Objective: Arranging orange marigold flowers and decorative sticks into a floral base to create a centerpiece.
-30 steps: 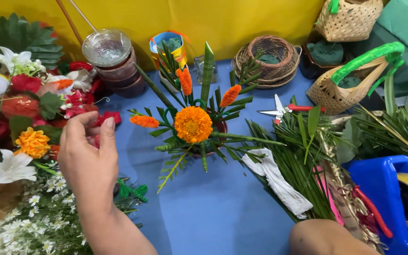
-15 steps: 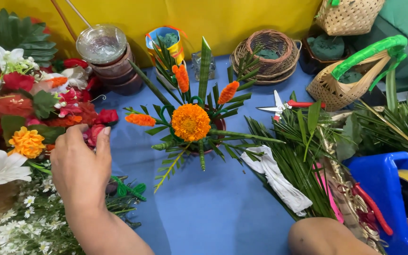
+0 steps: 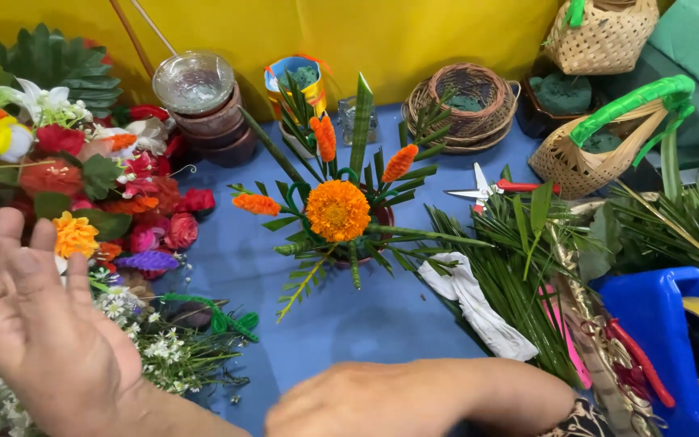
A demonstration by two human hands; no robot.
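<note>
Both hands (image 3: 228, 380) empty; small pot (image 3: 382, 217) holds marigold arrangement (image 3: 337, 210).

head cam | looks steeply down | close over blue table (image 3: 365, 324)

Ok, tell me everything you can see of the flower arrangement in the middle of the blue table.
The flower arrangement stands upright on the blue table, apart from both hands. A big round orange marigold sits at its centre; three slim orange blooms fan out around it. Green fronds radiate outward, one broad blade pointing straight up. Its dark reddish pot is mostly hidden by leaves.
</note>
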